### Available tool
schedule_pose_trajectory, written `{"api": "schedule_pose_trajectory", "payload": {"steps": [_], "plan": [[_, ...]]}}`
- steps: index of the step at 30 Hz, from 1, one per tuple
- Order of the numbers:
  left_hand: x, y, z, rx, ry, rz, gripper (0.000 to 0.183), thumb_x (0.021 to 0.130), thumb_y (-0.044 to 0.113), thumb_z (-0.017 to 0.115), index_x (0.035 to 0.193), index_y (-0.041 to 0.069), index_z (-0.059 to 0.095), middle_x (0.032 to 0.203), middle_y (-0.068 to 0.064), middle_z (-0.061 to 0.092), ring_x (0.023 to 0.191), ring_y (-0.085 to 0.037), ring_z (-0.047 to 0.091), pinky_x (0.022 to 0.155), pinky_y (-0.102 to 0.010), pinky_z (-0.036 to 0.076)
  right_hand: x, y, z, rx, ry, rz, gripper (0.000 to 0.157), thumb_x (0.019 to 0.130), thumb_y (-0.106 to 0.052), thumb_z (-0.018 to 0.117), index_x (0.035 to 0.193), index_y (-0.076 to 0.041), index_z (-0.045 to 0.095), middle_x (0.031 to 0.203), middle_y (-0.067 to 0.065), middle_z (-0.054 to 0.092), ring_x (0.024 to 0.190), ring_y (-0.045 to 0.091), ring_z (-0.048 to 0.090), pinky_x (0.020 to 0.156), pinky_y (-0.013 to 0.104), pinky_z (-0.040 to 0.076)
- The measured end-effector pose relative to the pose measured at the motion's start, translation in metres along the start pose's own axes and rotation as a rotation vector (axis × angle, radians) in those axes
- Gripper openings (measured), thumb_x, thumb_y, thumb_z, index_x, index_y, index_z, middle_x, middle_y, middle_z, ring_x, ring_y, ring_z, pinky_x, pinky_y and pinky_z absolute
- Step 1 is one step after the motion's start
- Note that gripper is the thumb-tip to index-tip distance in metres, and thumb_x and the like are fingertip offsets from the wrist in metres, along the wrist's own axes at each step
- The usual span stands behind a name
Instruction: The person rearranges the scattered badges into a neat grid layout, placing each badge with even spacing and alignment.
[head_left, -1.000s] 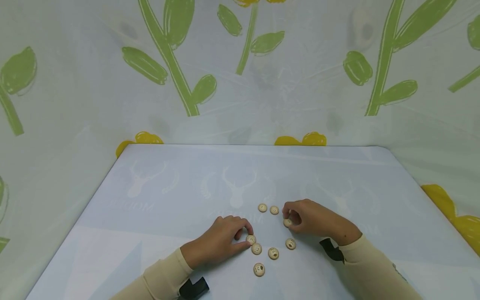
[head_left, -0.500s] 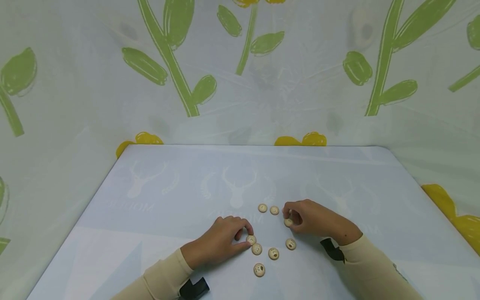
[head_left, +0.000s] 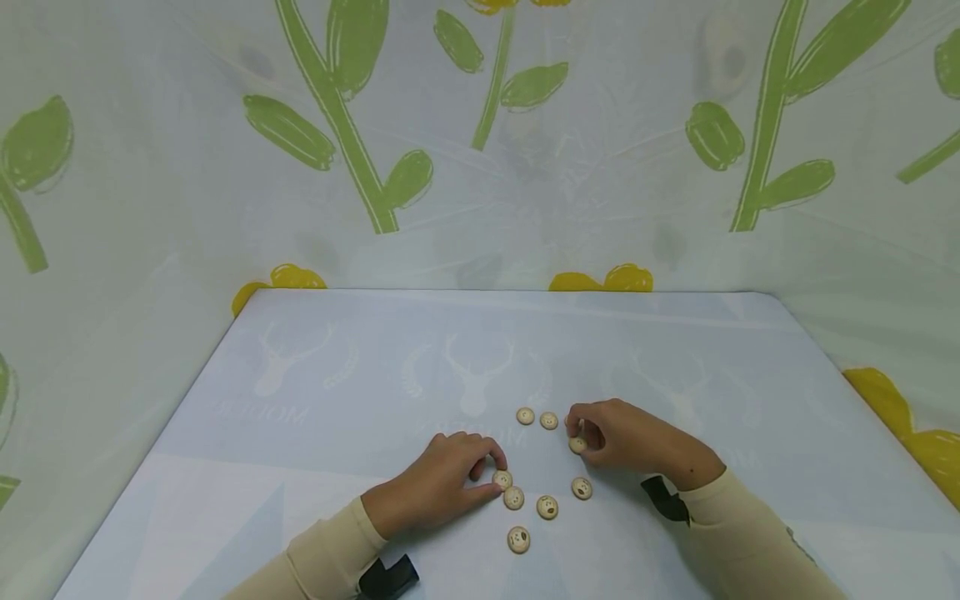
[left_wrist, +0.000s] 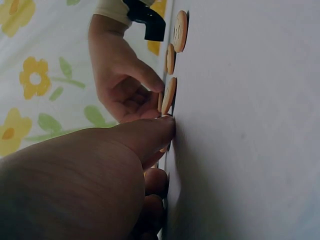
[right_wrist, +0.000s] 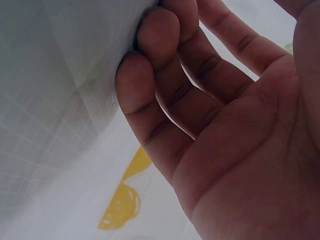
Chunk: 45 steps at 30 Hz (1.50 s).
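Observation:
Small round wooden discs with drawn faces lie in a rough ring on the pale table (head_left: 360,375). My left hand (head_left: 442,479) pinches one wooden disc (head_left: 502,479) between thumb and index finger at the ring's left side. A neighbouring disc (head_left: 513,498) sits right against it. Across the ring, my right hand (head_left: 622,433) has its thumb and index finger around another disc (head_left: 577,445). Just behind those fingertips, the edge of a further disc (head_left: 568,422) peeks out. In the right wrist view the curled fingers (right_wrist: 135,82) rest at the table surface, and no disc shows.
Two discs, one of them the top-left disc (head_left: 525,416), lie at the far side. Nearer lie a disc (head_left: 547,507), one to its right (head_left: 581,488) and the nearest disc (head_left: 518,540). A curtain (head_left: 600,192) with leaves and flowers hangs behind the table.

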<state>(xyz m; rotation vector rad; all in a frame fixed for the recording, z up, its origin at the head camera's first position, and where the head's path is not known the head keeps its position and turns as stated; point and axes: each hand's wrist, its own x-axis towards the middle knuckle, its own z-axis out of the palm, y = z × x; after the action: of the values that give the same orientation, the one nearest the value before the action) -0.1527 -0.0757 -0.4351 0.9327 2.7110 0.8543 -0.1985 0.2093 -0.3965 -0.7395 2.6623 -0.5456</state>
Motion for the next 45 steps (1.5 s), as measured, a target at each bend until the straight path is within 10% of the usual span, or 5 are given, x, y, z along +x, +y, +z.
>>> {"api": "schedule_pose_trajectory", "payload": {"steps": [45], "plan": [[-0.003, 0.0, 0.0, 0.007, 0.006, 0.005, 0.018, 0.091, 0.035, 0.073, 0.105, 0.028, 0.064, 0.074, 0.014, 0.046, 0.069, 0.0, 0.041, 0.07, -0.025, 0.03, -0.02, -0.005, -0.002, 0.152, -0.068, -0.11, 0.019, 0.086, -0.002, 0.067, 0.095, -0.02, 0.065, 0.075, -0.011, 0.056, 0.068, 0.001, 0.051, 0.06, 0.02, 0.046]]}}
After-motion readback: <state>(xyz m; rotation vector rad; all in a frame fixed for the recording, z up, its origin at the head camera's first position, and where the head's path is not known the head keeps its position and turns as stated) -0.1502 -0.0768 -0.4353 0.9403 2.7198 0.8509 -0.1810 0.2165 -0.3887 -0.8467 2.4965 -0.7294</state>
